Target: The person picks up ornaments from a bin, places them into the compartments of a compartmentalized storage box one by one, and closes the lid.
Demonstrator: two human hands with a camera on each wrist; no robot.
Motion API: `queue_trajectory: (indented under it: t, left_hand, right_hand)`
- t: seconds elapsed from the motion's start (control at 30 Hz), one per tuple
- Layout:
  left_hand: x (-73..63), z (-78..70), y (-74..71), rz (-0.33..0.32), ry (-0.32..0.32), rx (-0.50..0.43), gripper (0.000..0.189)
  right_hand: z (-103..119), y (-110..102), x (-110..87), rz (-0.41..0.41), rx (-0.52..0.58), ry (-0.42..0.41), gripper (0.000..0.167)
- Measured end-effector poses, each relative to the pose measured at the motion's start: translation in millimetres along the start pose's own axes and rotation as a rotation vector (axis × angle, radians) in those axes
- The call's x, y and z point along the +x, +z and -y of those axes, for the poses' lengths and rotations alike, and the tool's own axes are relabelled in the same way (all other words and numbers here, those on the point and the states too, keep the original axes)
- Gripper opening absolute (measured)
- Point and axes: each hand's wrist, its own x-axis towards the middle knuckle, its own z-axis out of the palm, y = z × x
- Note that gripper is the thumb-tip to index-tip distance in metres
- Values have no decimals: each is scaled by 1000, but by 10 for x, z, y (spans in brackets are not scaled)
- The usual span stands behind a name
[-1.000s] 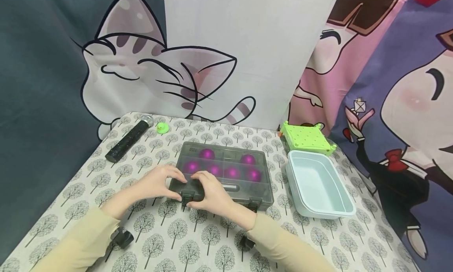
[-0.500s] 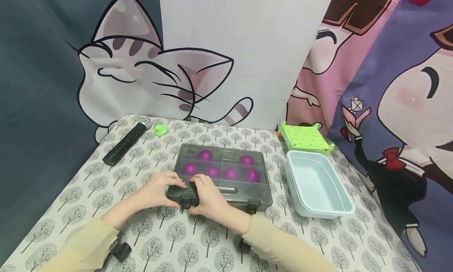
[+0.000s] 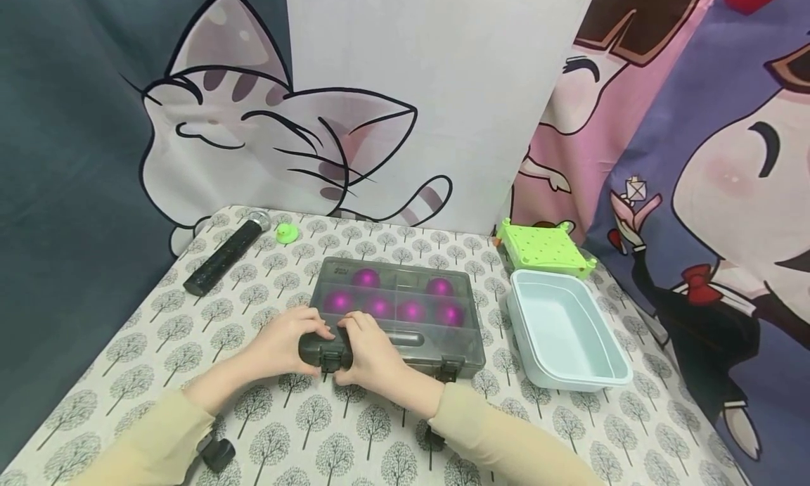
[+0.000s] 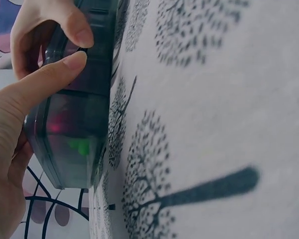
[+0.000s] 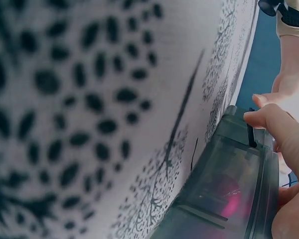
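A see-through grey plastic case [image 3: 436,340] lies on the cloth, its lid down, with several purple balls [image 3: 342,301] inside. At its front left is a dark latch [image 3: 330,361]. My left hand [image 3: 285,342] grips the case left of this latch, fingers over the lid and thumb on the front side. From the right, my right hand [image 3: 375,349] grips the same edge, thumb low beside the latch. In the left wrist view both thumbs nearly meet at the front wall. A second latch [image 3: 451,366] sits untouched at the front right.
Right of the case stands a pale blue basin [image 3: 534,352], with a green plastic stand [image 3: 547,247] behind it. A black microphone [image 3: 228,254] and a small green duck [image 3: 287,233] lie at the back left. Tree-patterned cloth [image 3: 354,447] covers the table; printed curtains hang behind.
Both thumbs have slid a little lower on the case's front, beside the left latch. The head view has shifted slightly; the case and the other things stay in place.
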Motion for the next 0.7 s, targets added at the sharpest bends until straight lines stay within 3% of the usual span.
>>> queue_trajectory:
  t: [0.3,0.7]
  left_hand:
    - [54,-80,72,5,13,149,61]
    - [72,-90,95,10,5,162,57]
  right_hand:
    - [-7,14,-1,-32,-17,-15,77]
    - [-17,13,5,-8,-18,-22,78]
